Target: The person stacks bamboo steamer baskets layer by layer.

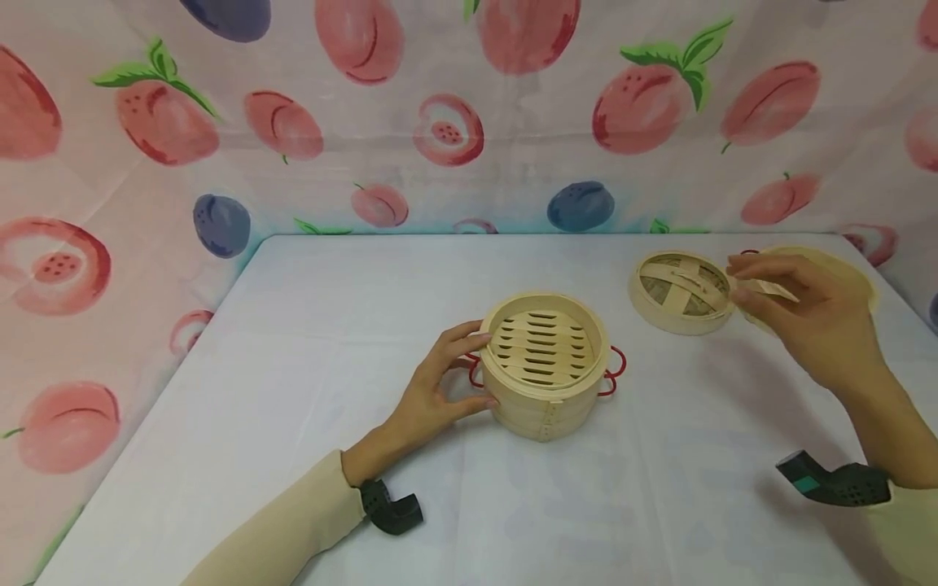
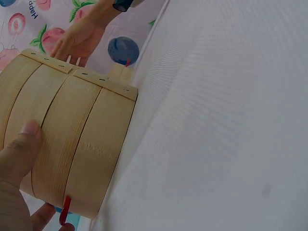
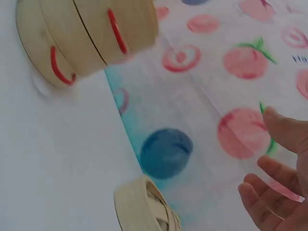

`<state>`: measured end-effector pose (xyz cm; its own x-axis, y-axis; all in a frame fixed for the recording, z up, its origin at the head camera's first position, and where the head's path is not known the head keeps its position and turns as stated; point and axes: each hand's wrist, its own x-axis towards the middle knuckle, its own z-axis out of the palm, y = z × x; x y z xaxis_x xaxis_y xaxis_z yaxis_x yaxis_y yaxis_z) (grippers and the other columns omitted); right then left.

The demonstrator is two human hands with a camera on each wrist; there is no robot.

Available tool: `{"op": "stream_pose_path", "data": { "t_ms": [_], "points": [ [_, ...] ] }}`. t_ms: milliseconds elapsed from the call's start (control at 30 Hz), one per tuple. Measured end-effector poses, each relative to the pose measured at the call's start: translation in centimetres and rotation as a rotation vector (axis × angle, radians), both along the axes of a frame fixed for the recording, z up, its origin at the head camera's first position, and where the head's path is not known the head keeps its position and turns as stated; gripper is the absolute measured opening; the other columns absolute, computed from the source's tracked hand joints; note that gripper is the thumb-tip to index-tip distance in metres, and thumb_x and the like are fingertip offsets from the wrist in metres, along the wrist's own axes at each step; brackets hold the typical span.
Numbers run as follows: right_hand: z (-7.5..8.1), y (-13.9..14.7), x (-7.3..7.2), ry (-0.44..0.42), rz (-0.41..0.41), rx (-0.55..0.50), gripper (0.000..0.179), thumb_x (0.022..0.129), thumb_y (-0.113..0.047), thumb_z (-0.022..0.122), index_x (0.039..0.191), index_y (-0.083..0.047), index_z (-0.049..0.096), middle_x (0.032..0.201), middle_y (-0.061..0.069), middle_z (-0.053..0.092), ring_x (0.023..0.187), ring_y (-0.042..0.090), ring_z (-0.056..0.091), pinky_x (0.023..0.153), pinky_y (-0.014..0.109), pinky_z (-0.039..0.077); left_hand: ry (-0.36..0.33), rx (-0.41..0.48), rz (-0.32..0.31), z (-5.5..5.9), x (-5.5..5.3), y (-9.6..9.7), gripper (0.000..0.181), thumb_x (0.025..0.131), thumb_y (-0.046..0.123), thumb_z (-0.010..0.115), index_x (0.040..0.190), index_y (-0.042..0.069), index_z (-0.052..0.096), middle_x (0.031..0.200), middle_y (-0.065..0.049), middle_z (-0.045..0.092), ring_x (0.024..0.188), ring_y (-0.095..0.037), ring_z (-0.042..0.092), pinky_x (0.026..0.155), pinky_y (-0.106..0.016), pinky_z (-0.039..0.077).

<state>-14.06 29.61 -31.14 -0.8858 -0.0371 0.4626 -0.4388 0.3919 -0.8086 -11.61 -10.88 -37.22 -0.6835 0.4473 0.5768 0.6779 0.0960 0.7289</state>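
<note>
A round bamboo steamer (image 1: 542, 407) of stacked tiers, with a slatted floor and red side loops, stands upright on the white table. My left hand (image 1: 438, 382) holds its left side, thumb at the front and fingers round the back. In the left wrist view the thumb lies on the steamer wall (image 2: 82, 139). My right hand (image 1: 821, 317) is raised at the right, fingers loosely bent and holding nothing. Near its fingertips lies the woven bamboo lid (image 1: 677, 293) with a strip handle. Whether they touch the lid, I cannot tell from the head view; the right wrist view shows them apart.
Behind the right hand is a pale yellow round thing (image 1: 850, 273), partly hidden, with a bit of red at its far left. A fruit-print cloth (image 1: 513, 122) hangs along the back and left of the white table (image 1: 352, 293).
</note>
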Motion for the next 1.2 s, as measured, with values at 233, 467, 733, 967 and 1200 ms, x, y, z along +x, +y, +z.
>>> {"op": "stream_pose_path", "data": {
  "t_ms": [233, 467, 733, 967, 1200],
  "points": [
    [-0.3, 3.3, -0.2, -0.029, -0.192, -0.115, 0.027, 0.089, 0.005, 0.063, 0.116, 0.007, 0.062, 0.116, -0.001, 0.065, 0.109, 0.011, 0.055, 0.092, 0.012, 0.041, -0.002, 0.000, -0.008, -0.1, 0.0, 0.0, 0.078, 0.067, -0.011, 0.081, 0.135, 0.005, 0.046, 0.140, -0.024, 0.037, 0.129, -0.029, 0.040, 0.087, -0.052, 0.048],
    [-1.3, 5.5, -0.9, 0.063, -0.188, -0.356, 0.024, 0.090, 0.006, 0.059, 0.114, 0.011, 0.061, 0.112, 0.008, 0.064, 0.108, 0.018, 0.053, 0.102, 0.020, 0.034, -0.002, -0.005, -0.002, -0.1, -0.1, 0.1, 0.078, 0.066, -0.010, 0.081, 0.134, 0.004, 0.045, 0.139, -0.024, 0.038, 0.127, -0.029, 0.042, 0.086, -0.054, 0.048],
    [-2.9, 8.4, -1.8, 0.209, -0.275, -0.384, 0.020, 0.088, 0.009, 0.061, 0.108, 0.013, 0.063, 0.100, 0.007, 0.066, 0.094, 0.016, 0.057, 0.087, 0.020, 0.042, 0.002, -0.003, 0.006, -0.1, 0.0, 0.1, 0.080, 0.066, -0.010, 0.082, 0.134, 0.005, 0.045, 0.139, -0.025, 0.038, 0.129, -0.029, 0.040, 0.086, -0.053, 0.048],
    [-3.7, 10.0, -1.6, -0.029, -0.615, -0.181, 0.025, 0.094, -0.008, 0.061, 0.118, -0.010, 0.066, 0.106, -0.013, 0.059, 0.114, 0.008, 0.050, 0.107, 0.020, 0.026, -0.001, 0.007, 0.003, -0.1, -0.1, 0.1, 0.080, 0.065, -0.012, 0.082, 0.134, 0.006, 0.046, 0.139, -0.024, 0.038, 0.129, -0.028, 0.040, 0.084, -0.055, 0.048],
    [-5.4, 11.8, -0.9, -0.293, -0.636, -0.008, 0.034, 0.095, -0.024, 0.061, 0.129, -0.031, 0.059, 0.142, -0.014, 0.040, 0.137, 0.003, 0.023, 0.112, 0.026, 0.019, -0.004, 0.005, 0.006, -0.1, -0.1, 0.2, 0.081, 0.065, -0.012, 0.081, 0.134, 0.007, 0.045, 0.139, -0.024, 0.038, 0.129, -0.027, 0.040, 0.085, -0.055, 0.048]
  ]
}}
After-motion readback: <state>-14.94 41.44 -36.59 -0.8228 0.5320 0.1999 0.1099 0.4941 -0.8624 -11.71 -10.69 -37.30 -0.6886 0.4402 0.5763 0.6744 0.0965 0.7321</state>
